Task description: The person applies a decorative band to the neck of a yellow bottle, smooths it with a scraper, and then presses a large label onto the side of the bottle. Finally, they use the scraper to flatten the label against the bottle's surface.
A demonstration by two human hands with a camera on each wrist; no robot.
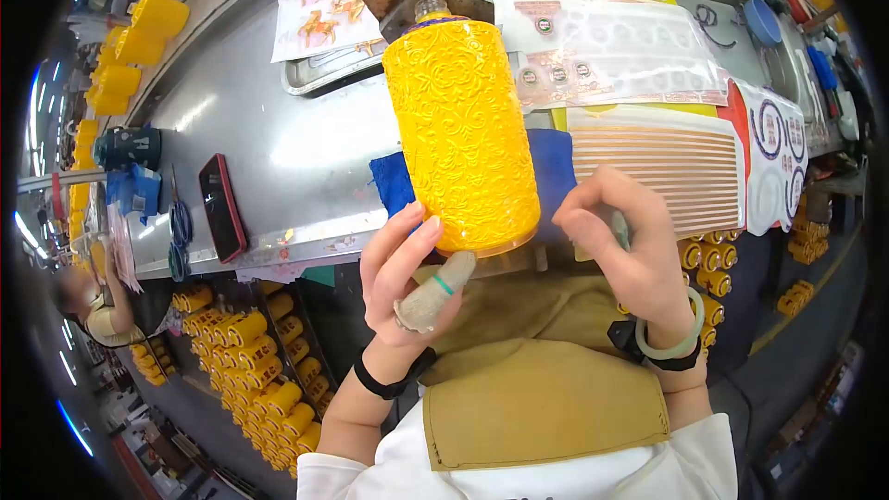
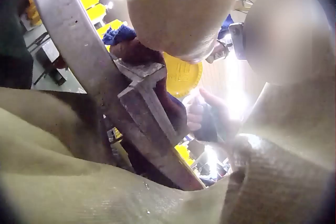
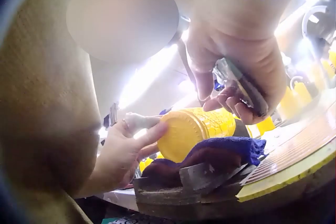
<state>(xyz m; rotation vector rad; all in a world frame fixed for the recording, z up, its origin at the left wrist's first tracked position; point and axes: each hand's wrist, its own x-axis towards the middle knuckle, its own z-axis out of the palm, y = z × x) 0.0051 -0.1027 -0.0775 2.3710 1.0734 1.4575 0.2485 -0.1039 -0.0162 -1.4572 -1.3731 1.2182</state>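
A yellow embossed bottle (image 1: 463, 130) lies along the bench, its clear neck toward a metal bracket (image 1: 435, 5). Under it is a blue cloth (image 3: 231, 148) over a metal rest (image 3: 202, 176). My left hand (image 1: 407, 278) touches the base end with extended fingers, and a beige cover with a green band sits on one digit. To the right of the base, my right hand (image 1: 625, 241) is bent inward with a gap to the bottle. Its curled fingers hold a small, flat, dark grey piece (image 3: 247, 90) with a clear end; its kind I cannot tell.
Sheets of decals (image 1: 611, 46) and a striped sheet (image 1: 657, 162) lie right of the bottle. On the left are a red-edged phone (image 1: 223, 208) and blue-handled scissors (image 1: 180, 236). Racks of yellow bottles (image 1: 245, 352) stand below the bench. Another person (image 1: 102, 306) is at far left.
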